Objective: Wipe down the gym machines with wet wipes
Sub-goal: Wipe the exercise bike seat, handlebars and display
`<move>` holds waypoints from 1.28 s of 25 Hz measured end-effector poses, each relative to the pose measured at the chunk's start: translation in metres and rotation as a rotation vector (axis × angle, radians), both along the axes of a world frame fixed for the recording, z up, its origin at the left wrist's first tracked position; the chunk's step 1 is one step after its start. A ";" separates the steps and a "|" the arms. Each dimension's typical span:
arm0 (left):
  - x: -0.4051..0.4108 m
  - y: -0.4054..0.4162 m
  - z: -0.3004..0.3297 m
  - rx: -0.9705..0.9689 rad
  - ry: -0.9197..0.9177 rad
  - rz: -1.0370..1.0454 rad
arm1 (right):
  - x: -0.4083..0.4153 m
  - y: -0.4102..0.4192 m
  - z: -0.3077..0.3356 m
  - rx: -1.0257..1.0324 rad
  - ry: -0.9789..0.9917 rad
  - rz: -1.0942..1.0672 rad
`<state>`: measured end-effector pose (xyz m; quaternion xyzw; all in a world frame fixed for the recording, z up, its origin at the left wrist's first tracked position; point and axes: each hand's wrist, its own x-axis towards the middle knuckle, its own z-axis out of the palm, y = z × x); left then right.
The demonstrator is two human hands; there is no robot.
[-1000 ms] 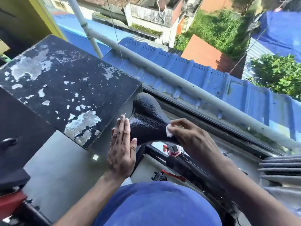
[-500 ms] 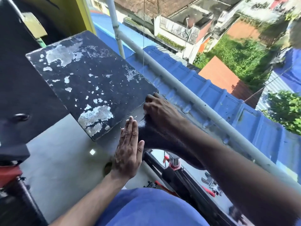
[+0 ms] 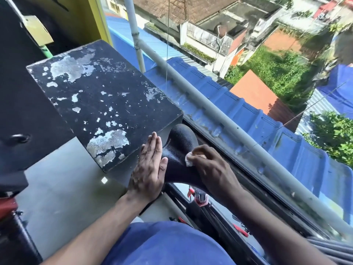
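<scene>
A black padded bike saddle sits at the centre of the head view, its nose tucked under a black box. My left hand lies flat with straight fingers against the saddle's left side. My right hand pinches a small white wet wipe and presses it onto the right side of the saddle. Most of the wipe is hidden under my fingers.
A large black box with flaking paint overhangs the saddle on the left. A window frame and grey pipe run diagonally on the right. The machine's black frame with red parts lies below the saddle. Grey floor is at left.
My right hand has come back from the saddle's far nose to its right side, with the wipe showing again. My left hand has stayed flat on the left side.
</scene>
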<state>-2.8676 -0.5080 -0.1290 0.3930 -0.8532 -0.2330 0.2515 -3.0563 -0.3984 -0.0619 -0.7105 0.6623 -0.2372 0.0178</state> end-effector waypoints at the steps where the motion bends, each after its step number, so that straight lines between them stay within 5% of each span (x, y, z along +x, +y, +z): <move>1: 0.002 -0.002 -0.003 -0.038 -0.031 -0.034 | -0.003 -0.017 0.001 0.027 0.045 0.013; 7: 0.007 -0.004 -0.004 -0.043 -0.040 -0.091 | -0.026 -0.123 -0.002 0.172 -0.011 -0.061; 11: 0.010 -0.007 0.000 0.073 -0.039 -0.126 | -0.014 -0.059 0.006 0.108 -0.141 -0.040; 15: -0.003 -0.048 0.019 0.319 -0.013 -0.349 | 0.000 0.032 0.007 0.187 -0.282 -0.337; 19: -0.045 -0.116 0.025 0.403 -0.077 -0.667 | -0.005 0.000 -0.008 0.207 -0.349 -0.521; 23: -0.070 -0.163 0.035 0.490 -0.118 -0.875 | 0.019 -0.084 -0.011 0.104 -0.349 -0.611; 27: -0.080 -0.179 0.029 0.601 -0.120 -0.971 | 0.060 -0.047 -0.005 0.078 -0.096 -0.673; 32: -0.110 -0.173 0.036 0.406 -0.243 -1.117 | 0.122 -0.054 -0.014 0.094 -0.033 -0.735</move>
